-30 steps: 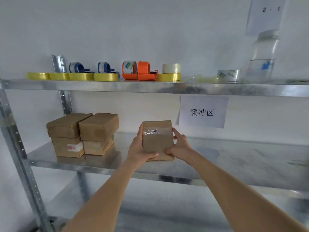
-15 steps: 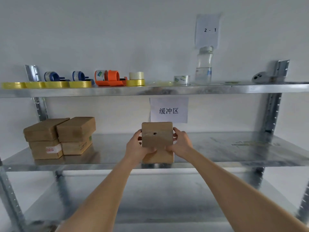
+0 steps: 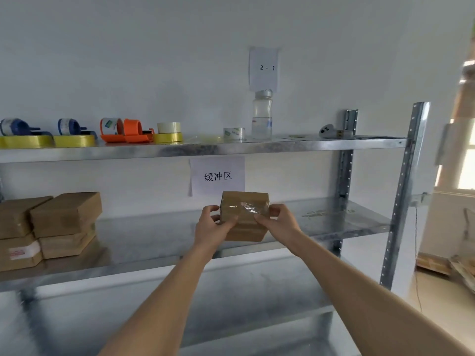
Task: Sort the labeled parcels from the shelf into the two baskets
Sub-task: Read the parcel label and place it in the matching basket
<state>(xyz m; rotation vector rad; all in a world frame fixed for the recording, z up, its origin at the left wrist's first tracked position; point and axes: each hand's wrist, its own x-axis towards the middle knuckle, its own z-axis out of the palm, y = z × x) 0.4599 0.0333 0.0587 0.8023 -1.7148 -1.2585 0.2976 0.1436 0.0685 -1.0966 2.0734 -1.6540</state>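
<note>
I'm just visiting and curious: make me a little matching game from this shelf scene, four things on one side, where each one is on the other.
Things:
1. orange tape dispenser
2. water bottle
3. stacked parcels
4. taped parcel

Places:
A. left end of the middle shelf
B. held between the left hand and right hand
C. top shelf, under the "2 - 1" sheet
D. top shelf, between blue dispensers and a yellow tape roll

Pairs: 1-D, 2-C, 3-A, 4-B
</note>
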